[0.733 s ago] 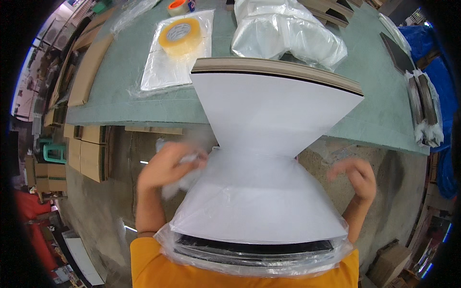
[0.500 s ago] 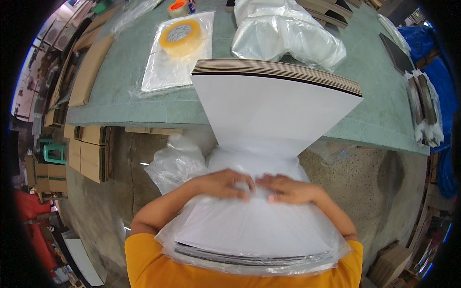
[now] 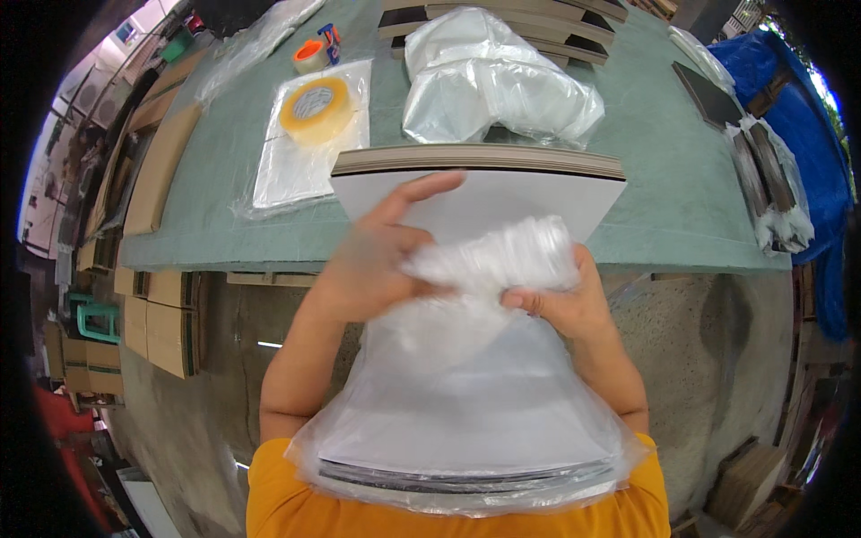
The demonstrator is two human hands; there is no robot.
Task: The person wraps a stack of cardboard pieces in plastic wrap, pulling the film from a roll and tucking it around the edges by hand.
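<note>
A thick stack of boards with a white top face [image 3: 538, 199] leans between the table's front edge and my body. Clear plastic bag film [image 3: 466, 403] covers its near part, and the film's far end is bunched into a crumpled roll over the stack. My right hand [image 3: 578, 300] grips that bunch, thumb on the near side, its other fingers hidden behind the film. My left hand [image 3: 368, 264], slightly blurred, pinches the bunch's left end low down, while its index finger stretches up across the white face.
On the green table [image 3: 215, 197] lie a tape roll [image 3: 316, 109] on flat plastic bags [image 3: 269, 170], an orange-cored tape roll [image 3: 310, 56], a folded plastic bundle [image 3: 502, 81] and stacked boards [image 3: 583, 45]. Wrapped packs [image 3: 771, 188] sit at right; cartons [image 3: 166, 323] stand at left below.
Both hands have moved up and away from my body, from flat on the film to the bunched film. More of the board stack's far part is covered; the stack's far edge sits lower in view.
</note>
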